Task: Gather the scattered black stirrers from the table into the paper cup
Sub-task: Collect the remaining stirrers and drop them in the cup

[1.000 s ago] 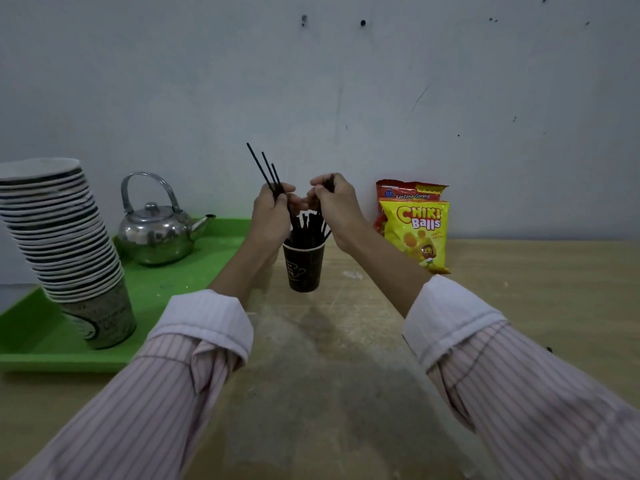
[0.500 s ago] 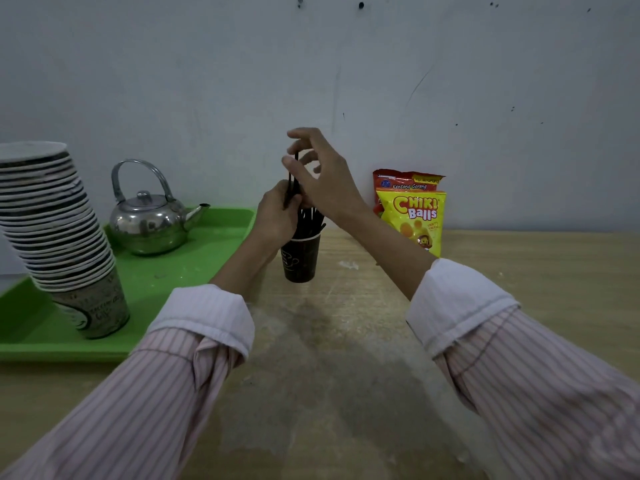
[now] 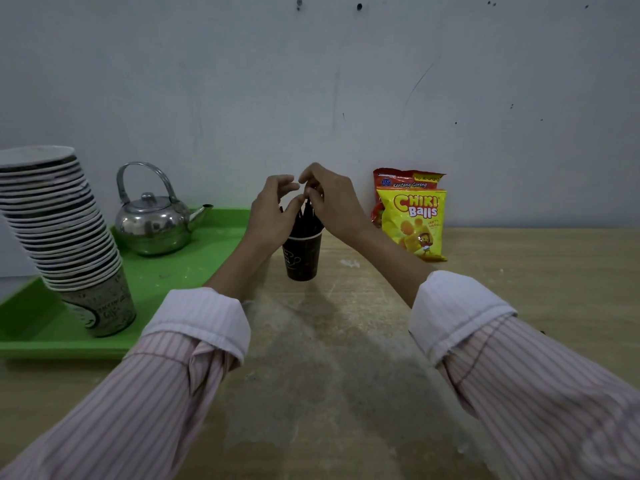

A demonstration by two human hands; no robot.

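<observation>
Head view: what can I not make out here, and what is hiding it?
Stirrers in the paper cup: count unclear; both hands cover their tops.
Left hand and right hand: grip unclear; the fingers overlap.
Red snack bag: mostly behind the yellow bag.
Cup stack: cut by the left edge.

stirrers (image 3: pixel 305 220) in cup (image 3: pixel 300 258), kettle (image 3: pixel 152 223) on tray (image 3: pixel 207 261)

You stand at a simple tea or coffee corner: a worn wooden tabletop (image 3: pixel 519 271) carries a green tray (image 3: pixel 207 244) with a steel kettle (image 3: pixel 152 223) and a stack of paper cups (image 3: pixel 59 230), a paper cup (image 3: pixel 301 258) of black stirrers (image 3: pixel 304 220), and snack bags (image 3: pixel 412 220) by the marked wall (image 3: pixel 311 81).
</observation>
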